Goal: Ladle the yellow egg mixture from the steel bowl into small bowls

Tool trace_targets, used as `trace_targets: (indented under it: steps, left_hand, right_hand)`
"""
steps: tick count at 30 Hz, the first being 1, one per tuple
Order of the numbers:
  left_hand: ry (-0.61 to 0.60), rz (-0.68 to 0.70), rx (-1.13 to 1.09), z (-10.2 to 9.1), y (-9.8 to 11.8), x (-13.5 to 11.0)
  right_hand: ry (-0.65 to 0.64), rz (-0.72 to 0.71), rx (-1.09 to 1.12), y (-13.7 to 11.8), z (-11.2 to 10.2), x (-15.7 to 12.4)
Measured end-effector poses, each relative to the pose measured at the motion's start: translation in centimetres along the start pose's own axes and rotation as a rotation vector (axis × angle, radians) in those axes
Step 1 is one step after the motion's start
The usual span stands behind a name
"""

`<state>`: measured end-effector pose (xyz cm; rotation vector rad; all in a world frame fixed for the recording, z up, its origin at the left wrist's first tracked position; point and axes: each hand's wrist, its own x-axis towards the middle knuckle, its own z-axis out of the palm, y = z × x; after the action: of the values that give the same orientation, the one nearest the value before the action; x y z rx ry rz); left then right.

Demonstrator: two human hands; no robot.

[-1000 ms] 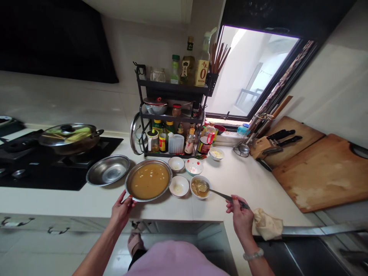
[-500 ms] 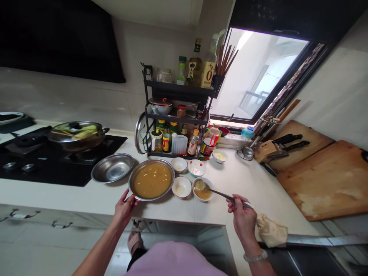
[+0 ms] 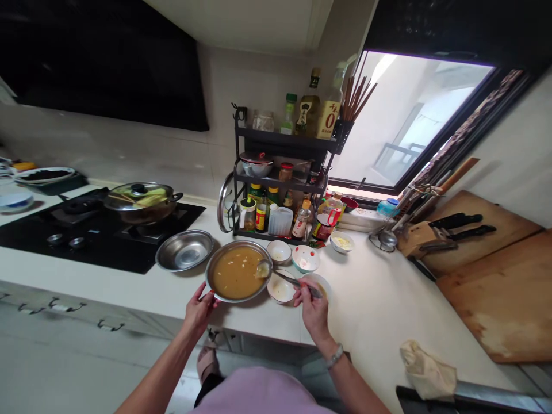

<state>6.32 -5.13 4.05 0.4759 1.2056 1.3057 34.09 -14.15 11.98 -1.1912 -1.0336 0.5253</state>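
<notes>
Two hands are occupied in the head view. Right hand (image 3: 312,305) holds the spoon (image 3: 285,278); its head has shifted left from the near-right white bowl (image 3: 324,282) to the liquid-filled basin (image 3: 237,300), moving work there. Left hand (image 3: 199,307) grips the basin's near-left rim.

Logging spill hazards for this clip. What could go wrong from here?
1. The left hand holds the near rim of the filled metal bowl; a tug might slosh the brown liquid.
2. The spoon's handle crosses above a small white bowl; drips could land there.
3. The right hand partly hides another bowl and might bump it.
</notes>
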Motion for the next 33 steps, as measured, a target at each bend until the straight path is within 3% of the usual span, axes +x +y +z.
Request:
trace_targets:
  steps: [5,8,13,18,21,28,33]
  left_hand:
    - [-0.023,0.019,-0.014,-0.1,-0.1,0.1]
    - [-0.015,0.012,-0.006,0.1,0.1,-0.2]
    - [0.01,-0.006,-0.004,0.1,0.2,-0.1]
    - [0.013,-0.007,0.002,-0.1,0.0,0.1]
    - [0.01,-0.012,0.006,0.0,0.1,0.1]
    - [0.012,0.004,0.01,0.1,0.2,0.0]
    - [0.013,0.007,0.006,0.2,0.3,-0.2]
  right_hand:
    - [-0.239,-0.262,-0.077,0.2,-0.7,-0.9]
    - [-0.196,-0.321,-0.112,-0.3,-2.7,-0.9]
    - [0.065,-0.193,-0.257,-1.6,-7.9,-1.0]
    - [0.116,-0.087,-0.372,-0.9,-12.0,-2.8]
    - [0.117,0.002,-0.374,0.0,-12.7,-3.8]
    - [0.429,0.214,-0.121,0.9,-12.9,-3.1]
    - [0.502,0.293,0.042,0.6,-13.5,-2.4]
